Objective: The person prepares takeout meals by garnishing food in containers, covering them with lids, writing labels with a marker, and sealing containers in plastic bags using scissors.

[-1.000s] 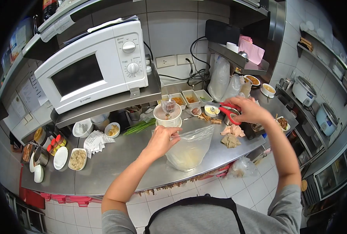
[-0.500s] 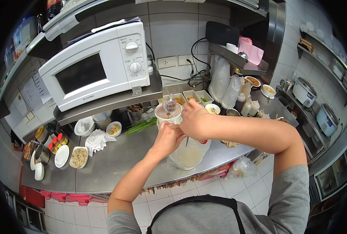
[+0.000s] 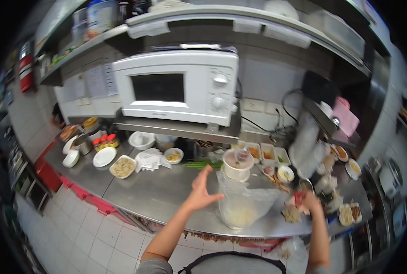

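My left hand (image 3: 202,192) is open, thumb and fingers spread, in the air just left of a clear plastic bag (image 3: 263,201). The bag stands on the steel counter with its top open and something pale in its bottom. Behind it is a white round tub (image 3: 236,171) with a small knotted clear bag (image 3: 242,155) on top. My right hand (image 3: 310,202) is low over the counter at the right, at a red object (image 3: 298,197). Blur hides its fingers and whether they grip that object. A crumpled brownish piece (image 3: 291,213) lies beside it.
A microwave (image 3: 176,86) sits on a raised shelf. Along the counter (image 3: 167,196) are green stalks (image 3: 203,164), paper slips (image 3: 152,160), a rice-like dish (image 3: 123,167), a white plate (image 3: 104,157) and small food tubs (image 3: 268,153). Sauce bottles (image 3: 327,182) crowd the right.
My hands were together at the bag, a pointed metal blade showing beneath them. Now they are apart, the right moved rightward to the red object. The bag's top has spread open; the view has shifted.
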`<action>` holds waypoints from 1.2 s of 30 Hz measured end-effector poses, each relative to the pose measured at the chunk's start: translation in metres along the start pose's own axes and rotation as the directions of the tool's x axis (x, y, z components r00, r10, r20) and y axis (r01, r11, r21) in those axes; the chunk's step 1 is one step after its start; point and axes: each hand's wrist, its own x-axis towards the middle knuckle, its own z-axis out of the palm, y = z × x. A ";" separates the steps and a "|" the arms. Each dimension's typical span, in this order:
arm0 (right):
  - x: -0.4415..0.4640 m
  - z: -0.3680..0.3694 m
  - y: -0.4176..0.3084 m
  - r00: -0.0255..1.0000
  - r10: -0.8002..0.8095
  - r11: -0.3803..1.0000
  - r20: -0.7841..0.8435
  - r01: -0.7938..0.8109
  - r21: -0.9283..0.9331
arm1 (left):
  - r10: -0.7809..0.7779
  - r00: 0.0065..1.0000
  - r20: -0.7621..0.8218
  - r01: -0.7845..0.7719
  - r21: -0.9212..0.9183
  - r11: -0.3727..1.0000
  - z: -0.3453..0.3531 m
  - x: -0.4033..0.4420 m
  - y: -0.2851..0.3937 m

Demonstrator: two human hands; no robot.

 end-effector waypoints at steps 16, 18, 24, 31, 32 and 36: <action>0.006 0.133 -0.145 0.984 -0.178 0.197 0.029 0.007 0.980 | 0.114 0.989 0.098 -0.031 -0.608 0.793 0.080 0.016 0.005; 0.008 0.141 -0.152 0.989 -0.124 0.094 -0.077 0.089 0.992 | -0.038 0.993 0.110 0.110 -0.774 0.624 0.080 0.016 0.025; 0.020 0.157 -0.136 0.976 -0.217 -0.458 -0.010 -0.092 0.884 | -0.415 0.907 0.075 0.157 -0.973 0.169 0.123 0.012 0.005; 0.025 0.161 -0.129 0.889 -0.447 -0.564 -0.101 -0.192 0.803 | -0.345 0.937 -0.052 0.097 -0.911 0.400 0.147 0.008 -0.048; 0.010 0.139 -0.149 0.951 -0.306 -0.387 -0.049 -0.077 0.919 | -0.273 0.938 -0.215 0.002 -0.782 0.623 0.140 0.011 -0.021; -0.006 0.134 -0.144 0.951 -0.300 0.473 -0.073 0.215 0.854 | -0.024 0.995 -0.102 -0.024 -0.439 0.898 0.137 -0.008 -0.025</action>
